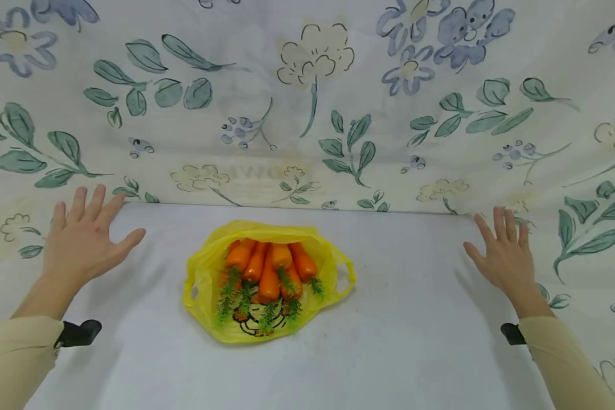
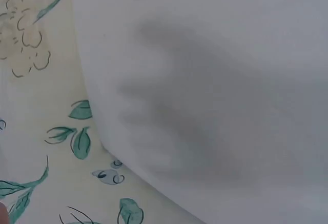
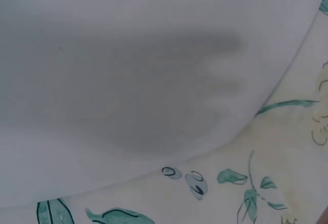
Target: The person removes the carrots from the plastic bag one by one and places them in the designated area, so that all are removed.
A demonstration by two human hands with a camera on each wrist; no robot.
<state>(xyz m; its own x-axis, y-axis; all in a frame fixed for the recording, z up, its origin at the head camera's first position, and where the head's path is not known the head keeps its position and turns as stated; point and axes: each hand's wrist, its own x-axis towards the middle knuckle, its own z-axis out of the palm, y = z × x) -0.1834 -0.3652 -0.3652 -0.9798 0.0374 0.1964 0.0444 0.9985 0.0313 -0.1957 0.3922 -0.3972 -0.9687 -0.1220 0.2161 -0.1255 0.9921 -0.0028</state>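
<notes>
A yellow plastic bag lies on the white table with its mouth facing me. Inside it are several orange carrots with green frilly tops, over a black line drawing on the bag. My left hand hovers left of the bag, fingers straight and spread, holding nothing. On the far right my right hand is likewise raised with straight fingers, apart from everything. Both wrist views show mostly the hands' shadows on the table; only a sliver of fingertip enters each lower corner.
The white table has rounded far corners. Behind and beside it hangs a cloth printed with leaves and flowers. The bag's handle loop sticks out to the right. A dark strap device sits at my left wrist, another at the right.
</notes>
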